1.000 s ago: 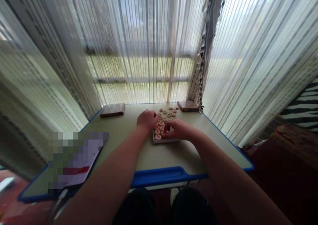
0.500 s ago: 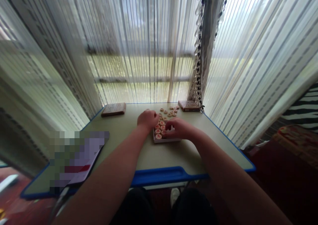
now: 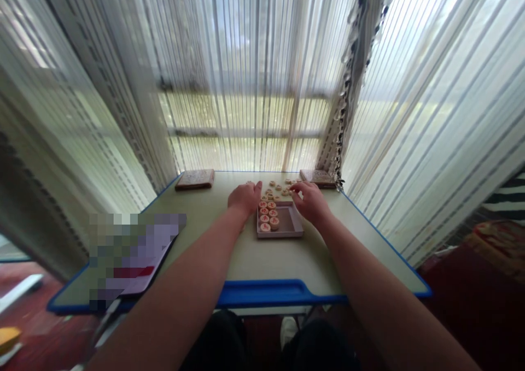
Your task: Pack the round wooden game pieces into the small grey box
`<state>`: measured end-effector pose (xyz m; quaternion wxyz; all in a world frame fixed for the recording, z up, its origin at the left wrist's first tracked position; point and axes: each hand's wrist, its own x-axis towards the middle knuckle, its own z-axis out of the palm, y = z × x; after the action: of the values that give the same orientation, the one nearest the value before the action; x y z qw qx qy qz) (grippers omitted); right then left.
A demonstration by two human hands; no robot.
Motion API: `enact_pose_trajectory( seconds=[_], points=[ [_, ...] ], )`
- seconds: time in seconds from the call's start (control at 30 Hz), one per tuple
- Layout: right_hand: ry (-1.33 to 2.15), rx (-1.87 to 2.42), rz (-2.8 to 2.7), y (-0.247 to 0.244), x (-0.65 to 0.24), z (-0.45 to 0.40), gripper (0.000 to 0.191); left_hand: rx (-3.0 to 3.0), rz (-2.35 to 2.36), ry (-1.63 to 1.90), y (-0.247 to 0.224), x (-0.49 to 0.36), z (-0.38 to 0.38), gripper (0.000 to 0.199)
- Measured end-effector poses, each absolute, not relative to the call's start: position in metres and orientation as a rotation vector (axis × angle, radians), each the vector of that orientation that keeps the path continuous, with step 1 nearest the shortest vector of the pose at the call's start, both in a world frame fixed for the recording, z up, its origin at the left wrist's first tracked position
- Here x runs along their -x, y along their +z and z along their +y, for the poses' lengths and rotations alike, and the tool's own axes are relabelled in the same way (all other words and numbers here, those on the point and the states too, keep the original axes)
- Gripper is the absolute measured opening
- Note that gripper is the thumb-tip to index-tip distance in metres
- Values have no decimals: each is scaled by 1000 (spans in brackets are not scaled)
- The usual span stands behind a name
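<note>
A shallow box (image 3: 280, 236) sits mid-table, with two columns of round pieces marked in red (image 3: 264, 218) along its left side; its right part shows a bare bottom. My left hand (image 3: 245, 197) is beside the box's far left corner, thumb raised, the other fingers curled and mostly hidden. Beyond the box, several loose round pieces (image 3: 278, 187) are scattered. My right hand (image 3: 310, 199) is past the box's far right corner, thumb and fingertips bent apart near the loose pieces, with nothing seen between them.
Two flat brown boxes lie at the table's far edge, one left (image 3: 195, 179) and one right (image 3: 318, 178). A partly pixelated purple object (image 3: 158, 251) rests on the left side. Striped curtains (image 3: 254, 76) hang behind the blue-edged table (image 3: 262, 293).
My right hand has left the inside of the box and moved away from me, to the loose pieces. My left hand's thumb now stands raised. The view has shifted slightly.
</note>
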<state>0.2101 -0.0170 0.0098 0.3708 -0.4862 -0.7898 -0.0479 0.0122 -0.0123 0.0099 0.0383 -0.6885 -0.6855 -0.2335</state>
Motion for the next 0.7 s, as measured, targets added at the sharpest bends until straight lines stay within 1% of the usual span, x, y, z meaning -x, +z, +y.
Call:
enact_pose_trajectory(
  seconds=[0.07, 0.17, 0.33, 0.5, 0.7],
  points=[
    [-147, 1415, -1916, 1, -218, -3, 28, 2106, -2090, -716, 10, -12, -12, 62],
    [-65, 1637, -1952, -11, -227, 13, 38, 2075, -2095, -702, 10, -13, -12, 57],
    [-19, 1789, -2079, -14, -226, 17, 51, 2070, -2172, -542, 11, -13, -11, 44],
    [41, 2011, -2075, -12, -221, 15, 56, 2098, -2166, -505, 11, -13, -12, 42],
    [134, 2047, -2143, -12, -220, 21, 58, 2102, -2150, -515, 9, -11, -12, 41]
  ],
)
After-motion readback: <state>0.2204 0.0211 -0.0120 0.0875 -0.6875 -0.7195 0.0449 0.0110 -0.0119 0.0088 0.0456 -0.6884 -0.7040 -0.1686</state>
